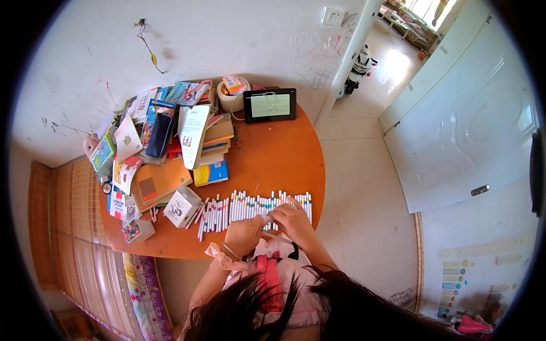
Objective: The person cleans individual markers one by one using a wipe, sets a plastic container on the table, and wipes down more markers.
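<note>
— Two hands meet over the near edge of the round orange desk (273,159), right?

— Yes. The left hand (243,234) and the right hand (294,220) are both closed on one marker (272,227), a slim white pen lying slantwise between them. It sits just in front of the person's chest, above the desk's edge.

— How does each grip stand?

— The left grip is curled into a loose fist around the lower end of the marker; the right grip has its fingers pinched on the upper end, near the cap. The hands are almost touching each other.

— What does the marker look like?

— White barrel, thin; its tip colour is too small to make out. It matches the row of markers (256,207) laid side by side on the desk just beyond the hands, white bodies with coloured bands in green, pink, blue and yellow.

— And around that?

— A small white box (182,208) stands at the left end of the row. Behind it, a heap of books (170,136) and papers covers the left part of the desk. A tablet (269,105) stands upright at the far edge, screen lit, beside a white cup (230,96) with things in it.

— Anything on the person?

— A pink ruffled cuff at the left wrist and dark hair hanging low in view.
</note>
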A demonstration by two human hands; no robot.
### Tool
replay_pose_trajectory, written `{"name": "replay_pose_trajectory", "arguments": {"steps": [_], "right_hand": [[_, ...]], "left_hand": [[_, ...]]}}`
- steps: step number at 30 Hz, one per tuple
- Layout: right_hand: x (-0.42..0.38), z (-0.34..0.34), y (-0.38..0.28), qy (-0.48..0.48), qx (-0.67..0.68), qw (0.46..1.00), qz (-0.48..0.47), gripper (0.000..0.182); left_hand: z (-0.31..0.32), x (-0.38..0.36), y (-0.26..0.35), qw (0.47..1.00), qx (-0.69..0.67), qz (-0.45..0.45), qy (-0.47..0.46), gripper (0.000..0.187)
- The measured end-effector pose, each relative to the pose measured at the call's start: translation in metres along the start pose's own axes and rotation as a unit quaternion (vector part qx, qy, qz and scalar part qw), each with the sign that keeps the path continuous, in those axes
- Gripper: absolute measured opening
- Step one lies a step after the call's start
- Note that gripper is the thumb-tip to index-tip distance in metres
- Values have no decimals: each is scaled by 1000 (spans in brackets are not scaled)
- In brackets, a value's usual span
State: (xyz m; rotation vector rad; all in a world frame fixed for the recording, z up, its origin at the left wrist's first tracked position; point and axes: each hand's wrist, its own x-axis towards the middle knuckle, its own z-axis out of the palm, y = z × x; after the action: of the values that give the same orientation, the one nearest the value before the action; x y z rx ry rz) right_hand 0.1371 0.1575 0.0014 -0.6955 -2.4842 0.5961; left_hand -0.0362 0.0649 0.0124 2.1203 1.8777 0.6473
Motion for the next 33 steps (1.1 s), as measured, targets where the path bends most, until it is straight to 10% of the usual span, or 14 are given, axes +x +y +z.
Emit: {"name": "replay_pose_trajectory", "arguments": {"steps": [33], "right_hand": [[3, 9, 2, 18, 12, 1000, -4, 13]], "left_hand": [[-3, -3, 7, 1000, 14, -7, 1, 18]]}}
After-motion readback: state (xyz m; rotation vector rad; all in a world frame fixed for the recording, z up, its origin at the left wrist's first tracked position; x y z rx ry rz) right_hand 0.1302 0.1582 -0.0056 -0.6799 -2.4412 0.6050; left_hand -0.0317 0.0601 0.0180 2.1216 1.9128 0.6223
